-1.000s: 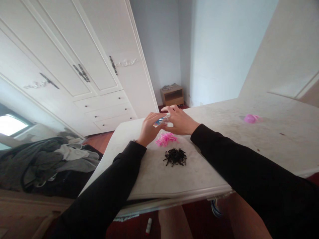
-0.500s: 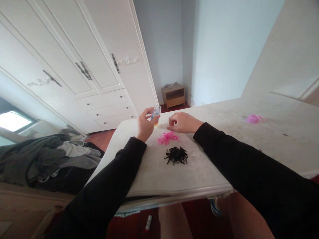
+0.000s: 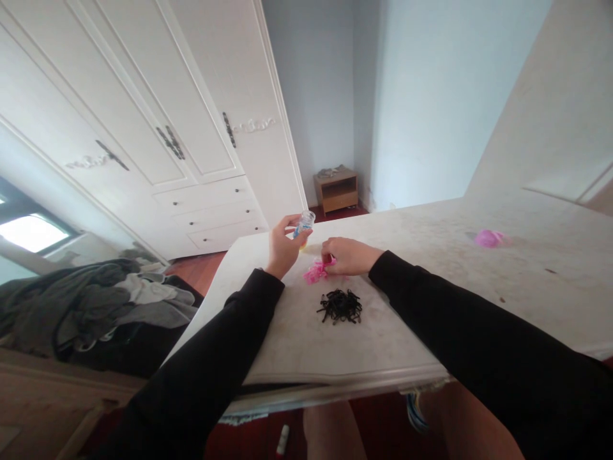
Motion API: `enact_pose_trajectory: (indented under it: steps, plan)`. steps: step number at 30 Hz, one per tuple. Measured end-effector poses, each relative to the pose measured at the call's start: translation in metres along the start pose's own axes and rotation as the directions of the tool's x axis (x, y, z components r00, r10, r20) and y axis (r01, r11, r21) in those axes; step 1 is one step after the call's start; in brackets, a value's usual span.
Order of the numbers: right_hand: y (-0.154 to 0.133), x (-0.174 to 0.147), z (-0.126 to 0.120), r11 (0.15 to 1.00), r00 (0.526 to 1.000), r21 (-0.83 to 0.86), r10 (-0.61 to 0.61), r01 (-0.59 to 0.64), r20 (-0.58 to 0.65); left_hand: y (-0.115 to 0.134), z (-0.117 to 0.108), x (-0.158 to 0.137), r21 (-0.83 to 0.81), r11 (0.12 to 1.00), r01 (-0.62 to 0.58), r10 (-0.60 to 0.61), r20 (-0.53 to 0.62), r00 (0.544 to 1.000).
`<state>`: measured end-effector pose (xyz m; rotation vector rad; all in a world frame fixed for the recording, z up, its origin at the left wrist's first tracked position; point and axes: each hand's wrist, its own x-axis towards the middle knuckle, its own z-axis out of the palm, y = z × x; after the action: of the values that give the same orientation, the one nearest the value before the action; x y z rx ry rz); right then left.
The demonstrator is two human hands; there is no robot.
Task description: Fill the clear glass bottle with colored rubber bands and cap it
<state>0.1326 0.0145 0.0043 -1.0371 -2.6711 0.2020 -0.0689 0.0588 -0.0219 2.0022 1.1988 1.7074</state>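
Holding bottle in curled left hand; likely gathering pink strands with pinched right hand; for lifting, needing firm grip.

Pink pile, black pile — clear jar marked blue — blotchy off-white tabletop

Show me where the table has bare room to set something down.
Bare: on the table, the strip between the black pile and the near edge; also the stretch between the right hand and the pink ball. Crowded: around the pink pile, with the right hand at it and the left hand holding the jar nearby.
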Motion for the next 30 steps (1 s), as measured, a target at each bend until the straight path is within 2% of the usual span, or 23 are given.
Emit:
enact_pose_trajectory:
  steps: [7, 11, 18, 22, 30]
  plan:
    - [0.014, 0.001, -0.004, 0.995, 0.980, 0.103, 0.033, -0.013, -0.199, -0.006, -0.004, 0.000, 0.099, 0.991, -0.093, 0.086, 0.071, 0.994]
    - [0.020, 0.002, -0.002, 0.980, 0.938, 0.197, 0.092, -0.026, -0.334, -0.007, -0.005, 0.001, 0.159, 0.973, -0.165, 0.145, 0.128, 0.981]
    - [0.017, 0.002, -0.005, 0.933, 0.847, 0.359, 0.214, -0.030, -0.486, -0.002, -0.006, 0.000, 0.198, 0.950, -0.241, 0.200, 0.206, 0.958]
    - [0.018, 0.003, -0.005, 0.933, 0.818, 0.358, 0.240, -0.045, -0.523, 0.000, -0.005, -0.001, 0.185, 0.945, -0.268, 0.220, 0.246, 0.944]
    - [0.019, 0.005, -0.005, 0.972, 0.829, 0.229, 0.167, -0.048, -0.534, 0.006, -0.004, -0.003, 0.178, 0.936, -0.305, 0.238, 0.320, 0.917]
